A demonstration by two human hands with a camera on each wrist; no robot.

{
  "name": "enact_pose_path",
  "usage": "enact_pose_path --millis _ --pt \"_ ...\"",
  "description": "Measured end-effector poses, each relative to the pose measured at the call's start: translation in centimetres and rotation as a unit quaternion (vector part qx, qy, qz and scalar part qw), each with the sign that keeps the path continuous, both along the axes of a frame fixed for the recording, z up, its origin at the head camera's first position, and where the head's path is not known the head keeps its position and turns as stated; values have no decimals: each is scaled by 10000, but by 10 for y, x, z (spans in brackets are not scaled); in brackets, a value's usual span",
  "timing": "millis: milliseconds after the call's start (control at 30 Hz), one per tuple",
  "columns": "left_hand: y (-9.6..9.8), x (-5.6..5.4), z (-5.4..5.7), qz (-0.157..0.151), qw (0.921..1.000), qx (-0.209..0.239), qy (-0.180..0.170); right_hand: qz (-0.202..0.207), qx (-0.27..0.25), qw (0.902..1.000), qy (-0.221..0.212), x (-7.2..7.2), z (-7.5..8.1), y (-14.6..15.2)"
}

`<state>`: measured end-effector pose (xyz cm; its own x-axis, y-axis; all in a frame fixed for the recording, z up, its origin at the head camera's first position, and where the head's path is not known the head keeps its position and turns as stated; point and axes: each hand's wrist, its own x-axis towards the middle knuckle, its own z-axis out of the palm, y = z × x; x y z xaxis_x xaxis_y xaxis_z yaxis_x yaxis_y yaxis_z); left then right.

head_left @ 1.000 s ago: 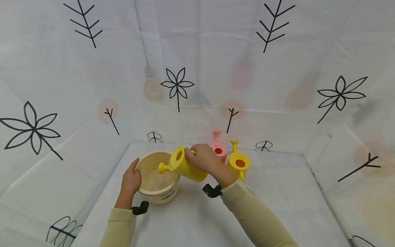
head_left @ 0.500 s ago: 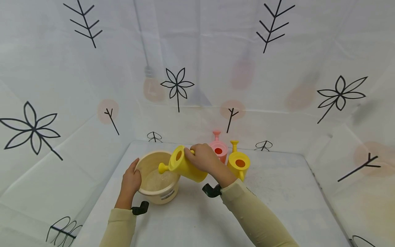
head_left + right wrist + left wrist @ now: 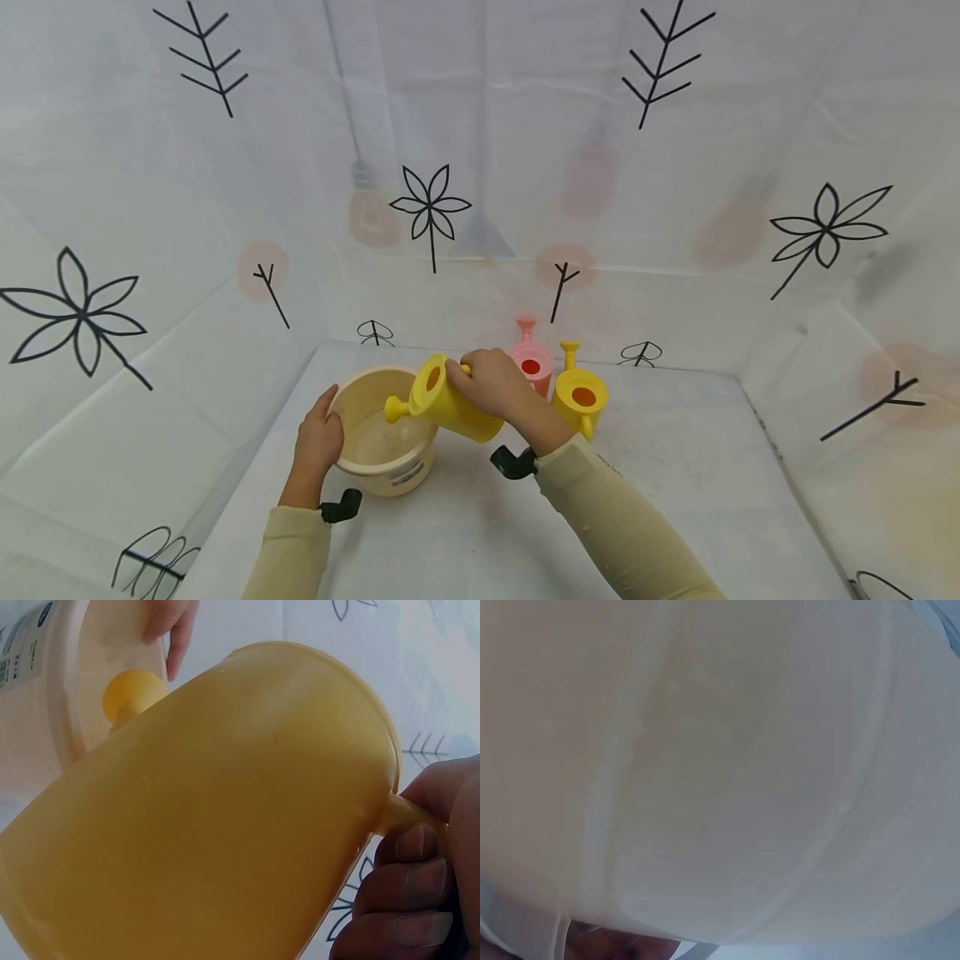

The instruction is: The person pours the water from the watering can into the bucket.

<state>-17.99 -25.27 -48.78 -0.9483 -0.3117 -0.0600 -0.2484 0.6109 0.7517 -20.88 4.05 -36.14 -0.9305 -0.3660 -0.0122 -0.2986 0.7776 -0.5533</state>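
My right hand (image 3: 491,382) grips the handle of a yellow watering can (image 3: 459,410), its fingers curled round it in the right wrist view. The can is tilted left, its spout head (image 3: 396,408) over the opening of a cream plastic bucket (image 3: 420,468). My left hand (image 3: 318,437) holds the bucket's left rim. The bucket's wall (image 3: 727,765) fills most of the left wrist view, with only a bit of the hand showing at the bottom. In the right wrist view the can's body (image 3: 217,810) covers much of the bucket.
A pink watering can (image 3: 534,358) and a second yellow watering can (image 3: 581,392) stand upright behind my right forearm, towards the table's back edge. White cloth (image 3: 480,208) with black plant drawings hangs around the white table (image 3: 675,483).
Both hands, the bucket and the tilted can stay almost in place. Light ripples inside the bucket look fainter now than before.
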Motion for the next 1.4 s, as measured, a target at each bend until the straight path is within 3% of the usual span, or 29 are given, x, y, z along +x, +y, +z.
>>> enact_pose_path --millis 1400 --pt "-1 -2 -3 -7 10000 18 -8 -4 115 9999 -15 -2 -1 -4"
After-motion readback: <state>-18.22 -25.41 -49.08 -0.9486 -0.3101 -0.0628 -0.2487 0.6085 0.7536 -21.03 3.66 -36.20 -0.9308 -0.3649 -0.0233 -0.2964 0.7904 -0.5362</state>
